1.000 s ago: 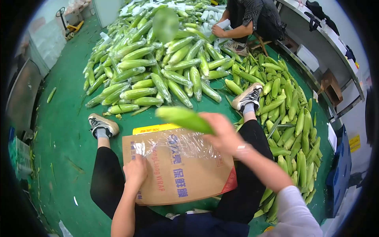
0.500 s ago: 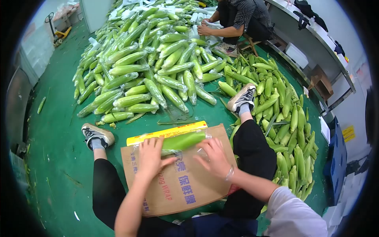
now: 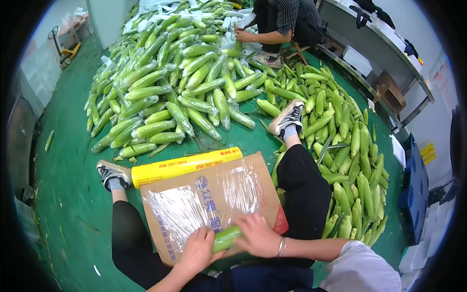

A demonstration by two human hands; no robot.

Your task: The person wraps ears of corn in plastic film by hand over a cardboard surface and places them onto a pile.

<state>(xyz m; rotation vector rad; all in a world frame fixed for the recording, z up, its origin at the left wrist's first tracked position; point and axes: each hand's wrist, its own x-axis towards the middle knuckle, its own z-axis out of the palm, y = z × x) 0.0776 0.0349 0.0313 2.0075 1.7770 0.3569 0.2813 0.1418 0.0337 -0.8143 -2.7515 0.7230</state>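
Observation:
An ear of green corn in its husk (image 3: 226, 239) lies at the near edge of a flat cardboard box (image 3: 265, 187). My left hand (image 3: 197, 249) grips the ear's left end. Curled over its right end is my right hand (image 3: 258, 236), slightly blurred. Clear plastic film (image 3: 180, 207) is spread over the cardboard, shiny and wrinkled, between the corn and a yellow roll of plastic wrap (image 3: 187, 165) at the box's far side. The edges of the film around the ear are hidden by my hands.
A large heap of film-wrapped corn (image 3: 155, 92) lies ahead on the green floor (image 3: 73, 194). Unwrapped corn (image 3: 345, 146) is piled to the right by my leg. Another person (image 3: 292, 24) sits at the back near a shelf (image 3: 379, 44). A blue plastic item (image 3: 413, 190) stands far right.
Both hands have drawn the corn from the box's far side to its near edge. Film now stretches across the cardboard, and more of the yellow roll shows.

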